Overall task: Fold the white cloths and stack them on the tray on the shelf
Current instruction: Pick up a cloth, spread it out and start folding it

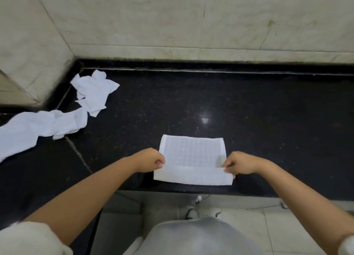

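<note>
A white cloth (192, 159) lies flat on the black counter (249, 111), close to its near edge, with the nearest strip turned up and over onto the rest so that a doubled band runs across its front. The left hand (151, 160) pinches the left end of that folded strip between thumb and curled fingers, and the right hand (239, 164) pinches the right end the same way, both forearms reaching in from below. Well apart from this cloth, at the far left of the counter by the corner of the pale tiled wall (191, 21), sit 2 more cloths: a crumpled cloth (93, 91) bunched up near the corner, and a long rumpled cloth (38, 128) just in front of it, stretching toward the left edge of the view. The 2 touch or nearly touch where they meet. Below the counter edge a pale floor (249, 226) shows.
</note>
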